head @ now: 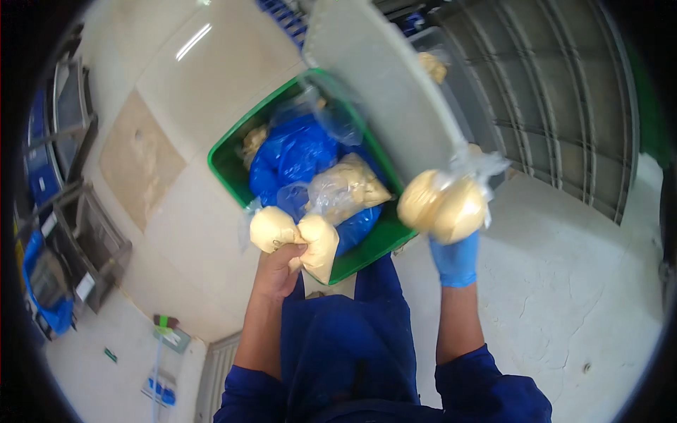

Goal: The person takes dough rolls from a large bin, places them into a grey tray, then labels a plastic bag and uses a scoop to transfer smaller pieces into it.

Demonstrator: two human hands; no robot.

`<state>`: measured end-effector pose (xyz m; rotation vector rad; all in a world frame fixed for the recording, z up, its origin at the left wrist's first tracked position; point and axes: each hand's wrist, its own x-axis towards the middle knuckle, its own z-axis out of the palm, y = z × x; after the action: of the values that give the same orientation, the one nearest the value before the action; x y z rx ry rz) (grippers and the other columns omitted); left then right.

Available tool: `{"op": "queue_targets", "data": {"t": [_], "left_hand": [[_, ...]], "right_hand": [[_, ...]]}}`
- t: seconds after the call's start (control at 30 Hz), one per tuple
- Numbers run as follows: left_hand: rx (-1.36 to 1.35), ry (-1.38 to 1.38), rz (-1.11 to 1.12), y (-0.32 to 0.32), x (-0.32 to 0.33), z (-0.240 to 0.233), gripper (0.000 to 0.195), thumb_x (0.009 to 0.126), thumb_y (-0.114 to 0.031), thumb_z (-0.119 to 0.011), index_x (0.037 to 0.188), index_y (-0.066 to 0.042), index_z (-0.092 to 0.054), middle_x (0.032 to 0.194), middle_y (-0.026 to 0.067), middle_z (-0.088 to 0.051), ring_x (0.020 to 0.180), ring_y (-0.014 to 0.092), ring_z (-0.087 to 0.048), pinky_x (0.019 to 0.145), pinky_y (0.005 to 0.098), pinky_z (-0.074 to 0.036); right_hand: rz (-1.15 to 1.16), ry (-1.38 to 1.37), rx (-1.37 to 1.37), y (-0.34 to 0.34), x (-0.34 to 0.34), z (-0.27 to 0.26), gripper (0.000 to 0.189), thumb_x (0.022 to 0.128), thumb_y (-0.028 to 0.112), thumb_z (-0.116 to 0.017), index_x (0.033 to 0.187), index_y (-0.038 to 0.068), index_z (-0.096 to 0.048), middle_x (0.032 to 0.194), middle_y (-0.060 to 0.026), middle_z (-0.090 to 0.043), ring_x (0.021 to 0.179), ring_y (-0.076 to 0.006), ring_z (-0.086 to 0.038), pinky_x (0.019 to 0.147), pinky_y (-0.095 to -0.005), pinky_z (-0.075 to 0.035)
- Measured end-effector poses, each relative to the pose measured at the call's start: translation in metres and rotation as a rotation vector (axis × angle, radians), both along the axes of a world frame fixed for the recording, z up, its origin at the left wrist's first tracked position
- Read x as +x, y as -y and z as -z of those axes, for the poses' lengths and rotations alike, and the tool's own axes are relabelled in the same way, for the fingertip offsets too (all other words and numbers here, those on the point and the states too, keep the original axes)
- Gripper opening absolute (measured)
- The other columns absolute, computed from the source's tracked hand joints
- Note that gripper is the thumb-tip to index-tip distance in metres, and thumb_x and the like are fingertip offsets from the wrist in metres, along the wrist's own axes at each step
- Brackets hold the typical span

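My left hand point(280, 269), bare, grips two clear plastic bags of pale yellow powder point(318, 238) pinched together at the near left rim of a green plastic bin point(225, 182). In a blue glove, my right hand point(456, 259) holds up more bags of the same pale stuff point(444, 206), just right of the bin; their knotted tops are blurred and its fingers are hidden behind them. Inside the bin lie blue plastic bags point(296, 150) and a clear bag with pale yellow contents point(349, 185).
A large grey plastic panel point(386, 90) stands tilted against the bin's right side. Behind it a grey container point(460, 100) holds another pale bag point(432, 67). Metal racking point(555, 106) is at the right, wheeled-looking metal frames point(87, 232) at the left, and a broom point(166, 321) at lower left.
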<state>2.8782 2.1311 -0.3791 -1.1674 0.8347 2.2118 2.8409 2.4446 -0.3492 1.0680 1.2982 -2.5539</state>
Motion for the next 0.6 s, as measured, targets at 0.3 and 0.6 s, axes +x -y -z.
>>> {"op": "queue_targets", "data": {"t": [0.3, 0.6], "left_hand": [[-0.516, -0.570, 0.825, -0.171, -0.239, -0.084, 0.065, 0.077, -0.024, -0.080, 0.131, 0.006, -0.056, 0.119, 0.0132, -0.066, 0.101, 0.019, -0.065, 0.082, 0.0333, -0.053], [-0.514, -0.433, 0.630, -0.143, -0.144, -0.031, 0.037, 0.090, -0.019, -0.072, 0.116, 0.005, -0.062, 0.095, 0.0082, -0.067, 0.076, 0.012, -0.063, 0.068, 0.0254, -0.053]], "right_hand": [[0.057, 0.016, 0.477, -0.124, -0.116, -0.015, 0.041, 0.095, 0.022, -0.065, 0.130, 0.002, -0.060, 0.121, -0.0060, -0.062, 0.103, -0.0132, -0.059, 0.079, -0.0320, -0.050], [-0.023, 0.005, 0.539, -0.109, -0.081, -0.021, 0.030, 0.097, 0.019, -0.062, 0.124, 0.004, -0.064, 0.120, -0.0053, -0.065, 0.107, -0.0157, -0.062, 0.091, -0.0289, -0.048]]}}
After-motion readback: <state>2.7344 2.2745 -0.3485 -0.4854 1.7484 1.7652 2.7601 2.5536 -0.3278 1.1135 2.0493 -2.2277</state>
